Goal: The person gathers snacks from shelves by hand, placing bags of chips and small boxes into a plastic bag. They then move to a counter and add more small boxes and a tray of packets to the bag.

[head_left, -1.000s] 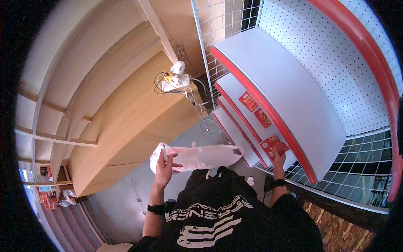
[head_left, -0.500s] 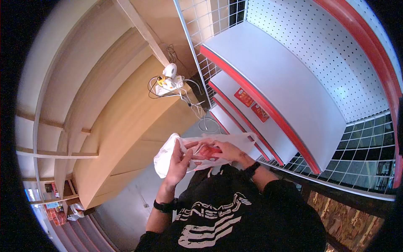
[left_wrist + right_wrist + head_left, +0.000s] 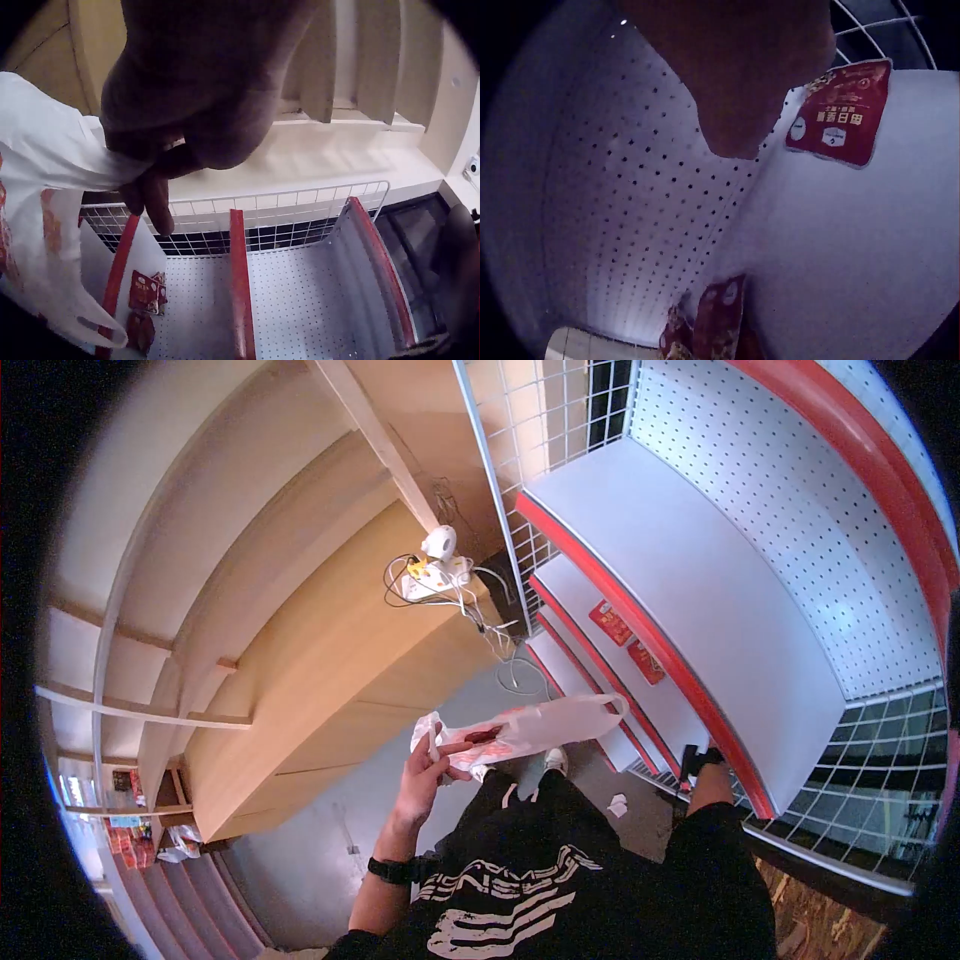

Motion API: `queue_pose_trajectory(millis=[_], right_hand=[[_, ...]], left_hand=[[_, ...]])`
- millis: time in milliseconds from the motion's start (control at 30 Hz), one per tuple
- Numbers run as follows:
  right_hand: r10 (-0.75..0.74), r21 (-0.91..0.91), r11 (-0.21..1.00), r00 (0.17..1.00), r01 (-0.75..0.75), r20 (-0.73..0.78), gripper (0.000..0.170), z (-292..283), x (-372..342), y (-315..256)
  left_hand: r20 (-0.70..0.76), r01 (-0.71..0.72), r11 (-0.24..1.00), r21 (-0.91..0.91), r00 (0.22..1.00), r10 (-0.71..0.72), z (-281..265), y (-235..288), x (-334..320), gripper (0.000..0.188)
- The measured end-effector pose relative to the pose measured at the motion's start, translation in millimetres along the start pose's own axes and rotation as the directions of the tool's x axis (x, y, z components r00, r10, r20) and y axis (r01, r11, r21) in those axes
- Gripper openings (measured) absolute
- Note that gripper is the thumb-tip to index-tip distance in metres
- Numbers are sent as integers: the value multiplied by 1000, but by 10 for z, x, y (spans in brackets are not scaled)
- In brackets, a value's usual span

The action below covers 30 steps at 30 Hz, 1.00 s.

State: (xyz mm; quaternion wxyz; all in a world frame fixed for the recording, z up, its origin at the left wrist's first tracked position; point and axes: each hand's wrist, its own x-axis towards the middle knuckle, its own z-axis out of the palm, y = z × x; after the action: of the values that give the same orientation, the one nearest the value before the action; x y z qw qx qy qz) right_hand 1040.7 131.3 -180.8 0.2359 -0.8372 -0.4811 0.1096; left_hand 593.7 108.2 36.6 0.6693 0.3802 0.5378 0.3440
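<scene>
My left hand (image 3: 418, 785) grips a white plastic bag (image 3: 560, 725) with red print, its mouth partly spread and one handle loop extending right. Something dark red (image 3: 487, 736) shows at the bag's opening. In the left wrist view, bag plastic (image 3: 52, 142) bunches at my curled fingers. My right hand is under the upper shelf, hidden in the head view. In the right wrist view, my right hand (image 3: 757, 82) is beside a red snack packet (image 3: 840, 124), overlapping its corner; I cannot tell whether it pinches it. Two red packets (image 3: 610, 622) lie farther along the shelf.
White shelves with red front edges (image 3: 640, 585) and a pegboard back (image 3: 760, 530) stand at right, beside a wire grid (image 3: 515, 420). Wooden shelving (image 3: 320, 660) fills the left. A power strip with tangled cables (image 3: 437, 577) sits on its corner. White scraps (image 3: 618, 805) lie on the floor.
My right hand moved a red packet from the shelf into the bag, then went back under the upper shelf. My left hand keeps its hold on the bag.
</scene>
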Motion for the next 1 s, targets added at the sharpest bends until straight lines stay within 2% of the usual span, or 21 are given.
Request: queue_pose_trajectory(millis=[133, 200, 333, 533, 700, 800, 1000], right_hand=[[55, 35, 998, 998, -56, 23, 48, 225, 87, 44], [89, 48, 995, 995, -91, 41, 49, 335, 76, 67], [190, 59, 979, 980, -193, 59, 50, 433, -66, 171], [348, 60, 935, 937, -349, 31, 53, 397, -174, 295], [431, 43, 901, 902, -432, 23, 55, 365, -176, 335], [492, 34, 870, 871, -491, 2, 56, 292, -174, 403], [620, -23, 784, 784, -621, -44, 59, 11, -359, 734]], left_hand=[[-46, -7, 1000, -6, 999, 7, -88, 31, 25, 60], [-25, 8, 998, 64, 1000, -6, -127, 82, 2, 59], [-34, 9, 997, 83, 999, -6, -156, 98, 4, 59], [6, -2, 999, 42, 1000, 2, -136, 37, 70, 58], [-6, -6, 997, 78, 1000, 6, -154, 33, 39, 57], [-4, -19, 1000, 19, 1000, 19, -226, -22, 37, 56], [-14, -11, 1000, 14, 1000, 12, -240, -70, 46, 56]])
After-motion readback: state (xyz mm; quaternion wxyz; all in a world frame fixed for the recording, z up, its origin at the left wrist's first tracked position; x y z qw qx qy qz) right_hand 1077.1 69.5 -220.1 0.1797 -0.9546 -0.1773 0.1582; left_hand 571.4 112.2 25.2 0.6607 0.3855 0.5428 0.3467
